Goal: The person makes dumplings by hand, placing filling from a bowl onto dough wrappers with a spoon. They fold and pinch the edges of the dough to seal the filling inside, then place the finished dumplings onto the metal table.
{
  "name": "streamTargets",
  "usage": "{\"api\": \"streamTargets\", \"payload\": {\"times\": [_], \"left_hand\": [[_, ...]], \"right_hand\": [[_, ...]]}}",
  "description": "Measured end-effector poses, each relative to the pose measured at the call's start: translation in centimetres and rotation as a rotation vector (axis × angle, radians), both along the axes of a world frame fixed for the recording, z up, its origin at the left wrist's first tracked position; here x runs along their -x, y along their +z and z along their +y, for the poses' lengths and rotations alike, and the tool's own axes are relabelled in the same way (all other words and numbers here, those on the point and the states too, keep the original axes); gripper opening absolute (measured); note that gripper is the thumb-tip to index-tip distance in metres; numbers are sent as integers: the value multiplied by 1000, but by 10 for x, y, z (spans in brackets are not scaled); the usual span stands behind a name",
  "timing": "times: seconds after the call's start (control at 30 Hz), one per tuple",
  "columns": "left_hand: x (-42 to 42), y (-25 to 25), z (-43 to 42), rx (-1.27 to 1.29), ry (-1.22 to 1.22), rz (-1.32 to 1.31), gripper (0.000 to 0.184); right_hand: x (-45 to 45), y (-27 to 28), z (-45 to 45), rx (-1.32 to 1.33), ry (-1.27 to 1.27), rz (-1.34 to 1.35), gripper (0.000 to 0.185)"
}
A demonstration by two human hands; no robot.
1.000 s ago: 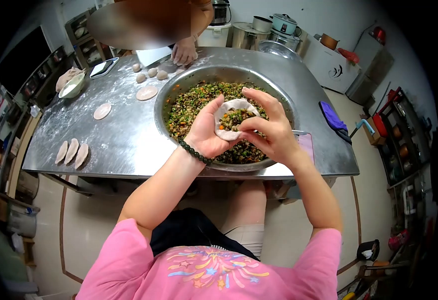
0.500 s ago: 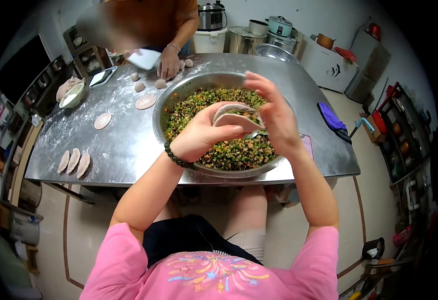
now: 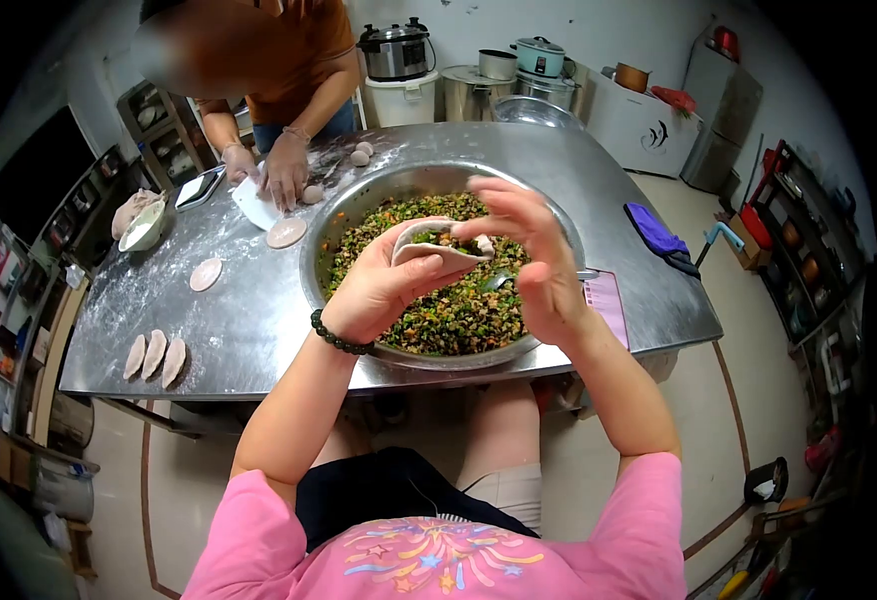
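My left hand [image 3: 369, 290] holds a dumpling [image 3: 437, 258], a pale wrapper folded up around chopped filling. Its top gapes, with filling showing, while the right end looks pinched together. Close to that end is my right hand [image 3: 542, 265], its fingers apart and curled, with nothing in it that I can see. Both hands are over a large metal basin [image 3: 311, 262] of chopped green, orange and brown filling [image 3: 459, 325]. A metal spoon [image 3: 500, 281] rests in the filling, partly behind my right hand.
Three folded dumplings [image 3: 155, 357] lie at the table's front left. Flat wrappers [image 3: 206, 274] and dough balls [image 3: 361, 155] sit farther back. Across the table, a gloved co-worker's hand [image 3: 286, 172] is at a white flat plate [image 3: 255, 205]. A purple cloth item [image 3: 659, 232] lies right.
The dumpling's right end has come together, and my right fingers have shifted left toward it. The co-worker's hands and white plate have moved nearer the flat wrapper. The view has shifted slightly.
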State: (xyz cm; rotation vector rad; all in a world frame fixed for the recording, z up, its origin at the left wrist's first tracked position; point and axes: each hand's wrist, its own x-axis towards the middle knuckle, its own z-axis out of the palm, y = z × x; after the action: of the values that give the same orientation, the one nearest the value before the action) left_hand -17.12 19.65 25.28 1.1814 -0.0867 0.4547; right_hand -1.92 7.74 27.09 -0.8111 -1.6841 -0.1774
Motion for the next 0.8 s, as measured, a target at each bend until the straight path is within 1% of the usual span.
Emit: {"api": "streamTargets", "payload": {"times": [0.07,0.1,0.17,0.2,0.23,0.3,0.33,0.37,0.43,0.5,0.6,0.67,0.7,0.77,0.8], "left_hand": [[0,1,-1,-12,-5,7,54],[1,2,-1,-13,17,23,53],[3,6,-1,-14,39,38,53],[3,7,-1,-32,60,33,53],[4,7,0,-49,81,30,53],[5,7,1,-37,74,8,52],[5,6,2,-40,79,3,51],[5,6,4,-44,85,-4,51],[6,3,6,-38,85,-5,50],[4,-1,8,-87,115,1,49],[6,-1,8,-86,113,26,48],[6,-1,9,-80,105,42,48],[5,-1,10,-87,100,44,48],[5,-3,10,-118,113,29,48],[5,-3,11,-109,112,25,48]], "right_hand": [[4,4,-2,103,79,-14,51],[3,6,-3,101,77,-10,51],[-4,11,-5,9,-113,5,34],[-9,12,-4,-17,-222,44,19],[-13,12,-4,-14,-222,45,19],[-20,10,-7,276,-287,23,17],[-17,6,-5,311,-233,58,21],[-16,6,-6,310,-236,58,21],[-11,7,-9,396,-252,-104,24],[-10,5,-8,391,-274,-79,25],[-12,6,-8,442,-246,-4,21],[-11,6,-9,523,-195,87,17],[-11,6,-9,516,-198,91,17],[-11,5,-8,573,-117,172,13],[-13,2,-6,548,-124,155,13]]}}
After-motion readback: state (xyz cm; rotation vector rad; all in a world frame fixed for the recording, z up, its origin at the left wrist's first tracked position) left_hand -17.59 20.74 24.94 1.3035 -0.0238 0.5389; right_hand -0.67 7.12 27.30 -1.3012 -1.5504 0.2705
